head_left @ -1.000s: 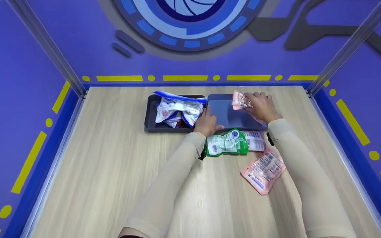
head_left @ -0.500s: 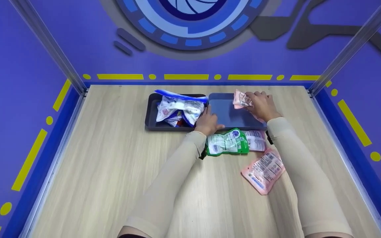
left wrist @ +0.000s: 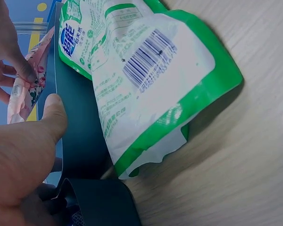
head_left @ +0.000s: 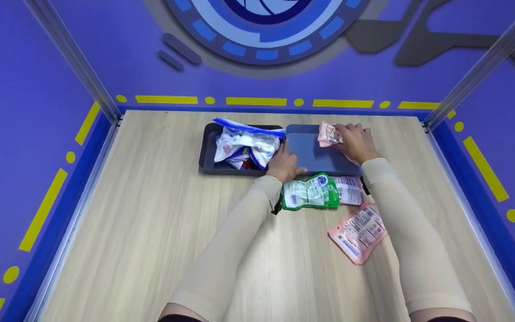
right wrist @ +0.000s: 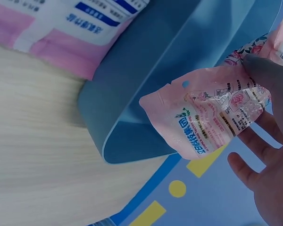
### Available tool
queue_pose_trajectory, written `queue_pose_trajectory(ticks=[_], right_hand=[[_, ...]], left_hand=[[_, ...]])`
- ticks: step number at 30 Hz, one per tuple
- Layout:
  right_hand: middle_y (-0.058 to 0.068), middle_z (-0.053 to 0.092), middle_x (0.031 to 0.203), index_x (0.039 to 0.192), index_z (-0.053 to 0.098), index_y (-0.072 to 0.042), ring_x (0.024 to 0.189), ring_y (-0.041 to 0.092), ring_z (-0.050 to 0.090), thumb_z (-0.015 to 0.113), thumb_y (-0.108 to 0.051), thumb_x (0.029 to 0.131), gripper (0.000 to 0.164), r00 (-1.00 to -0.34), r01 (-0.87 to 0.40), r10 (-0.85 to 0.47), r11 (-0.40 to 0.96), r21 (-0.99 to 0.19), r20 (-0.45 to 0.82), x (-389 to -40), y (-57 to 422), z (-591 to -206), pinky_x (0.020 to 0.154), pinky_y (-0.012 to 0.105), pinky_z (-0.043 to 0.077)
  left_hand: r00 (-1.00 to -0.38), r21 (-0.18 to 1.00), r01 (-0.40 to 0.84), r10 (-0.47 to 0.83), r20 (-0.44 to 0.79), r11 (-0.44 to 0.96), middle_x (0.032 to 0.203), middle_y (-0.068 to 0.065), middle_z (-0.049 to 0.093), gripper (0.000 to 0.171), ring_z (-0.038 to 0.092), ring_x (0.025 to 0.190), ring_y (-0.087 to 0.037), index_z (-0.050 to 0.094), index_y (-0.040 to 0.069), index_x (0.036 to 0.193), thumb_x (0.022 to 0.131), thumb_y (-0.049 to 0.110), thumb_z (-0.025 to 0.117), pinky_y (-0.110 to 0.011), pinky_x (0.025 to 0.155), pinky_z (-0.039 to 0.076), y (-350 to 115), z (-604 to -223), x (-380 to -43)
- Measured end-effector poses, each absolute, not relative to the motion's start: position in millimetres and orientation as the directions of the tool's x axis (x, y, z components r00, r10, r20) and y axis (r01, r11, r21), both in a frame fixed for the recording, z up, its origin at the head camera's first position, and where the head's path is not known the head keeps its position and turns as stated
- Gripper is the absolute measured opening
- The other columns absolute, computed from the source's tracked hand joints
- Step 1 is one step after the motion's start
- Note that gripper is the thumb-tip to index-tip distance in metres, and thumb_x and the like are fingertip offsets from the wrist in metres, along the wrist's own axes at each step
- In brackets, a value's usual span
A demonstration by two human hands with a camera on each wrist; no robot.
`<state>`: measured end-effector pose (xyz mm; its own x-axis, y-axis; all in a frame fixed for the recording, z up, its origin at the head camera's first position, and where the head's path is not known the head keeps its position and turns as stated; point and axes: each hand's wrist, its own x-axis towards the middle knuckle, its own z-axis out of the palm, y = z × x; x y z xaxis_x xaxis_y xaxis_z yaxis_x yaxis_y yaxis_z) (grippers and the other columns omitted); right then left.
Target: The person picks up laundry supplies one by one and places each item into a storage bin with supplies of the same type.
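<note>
My right hand (head_left: 358,142) pinches a pink pouch (head_left: 328,135) between thumb and fingers, over the right part of a blue-grey tray (head_left: 302,145). The right wrist view shows this pouch (right wrist: 193,113) creased and tilted above the tray's rim. At the seam between that tray and a dark tray (head_left: 204,156) on its left rests my left hand (head_left: 282,166). Its fingers point away along the seam and the thumb stretches right, at the blue-grey tray's near rim. The left wrist view partly hides its fingertips. White-and-blue packets (head_left: 248,145) fill the dark tray.
A green-and-white pouch (head_left: 309,193) lies against the blue-grey tray's near side, just right of my left wrist. Beside it is a pink-purple pouch (head_left: 350,191). Closer to me, by my right forearm, another pink pouch (head_left: 358,235) lies on the wooden table (head_left: 150,223). Purple-blue walls enclose the table.
The head view has shifted slightly. Both hands, the held pink pouch and the trays keep their places relative to each other.
</note>
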<state>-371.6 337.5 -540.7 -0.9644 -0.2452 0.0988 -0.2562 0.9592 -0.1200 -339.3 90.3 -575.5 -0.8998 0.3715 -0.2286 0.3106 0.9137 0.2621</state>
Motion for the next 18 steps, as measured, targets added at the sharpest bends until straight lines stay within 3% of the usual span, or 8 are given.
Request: queue_pose_trajectory(ticks=[13, 18], right_hand=[[0.028, 0.058, 0.135, 0.146, 0.052, -0.006, 0.119, 0.048, 0.050, 0.078, -0.022, 0.093, 0.061, -0.975, -0.218, -0.212, 0.969, -0.117, 0.067, -378, 339, -550, 0.099, 0.067, 0.040], [0.028, 0.059, 0.134, 0.145, 0.053, -0.005, 0.119, 0.049, 0.051, 0.079, -0.020, 0.092, 0.061, -0.974, -0.220, -0.211, 0.968, -0.120, 0.083, -380, 341, -553, 0.099, 0.067, 0.041]], left_hand=[[-0.900, 0.240, 0.336, 0.386, -0.203, 0.911, 0.171, -0.018, 0.009, 0.073, 0.013, 0.157, -0.032, 0.056, 0.008, 0.147, 0.097, 0.061, 0.058, -0.038, 0.119, 0.036, 88, -573, -335], [-0.904, 0.258, 0.338, 0.389, -0.180, 0.905, 0.171, -0.019, 0.012, 0.069, 0.015, 0.157, -0.033, 0.059, 0.007, 0.143, 0.097, 0.058, 0.060, -0.039, 0.116, 0.040, 87, -570, -331]])
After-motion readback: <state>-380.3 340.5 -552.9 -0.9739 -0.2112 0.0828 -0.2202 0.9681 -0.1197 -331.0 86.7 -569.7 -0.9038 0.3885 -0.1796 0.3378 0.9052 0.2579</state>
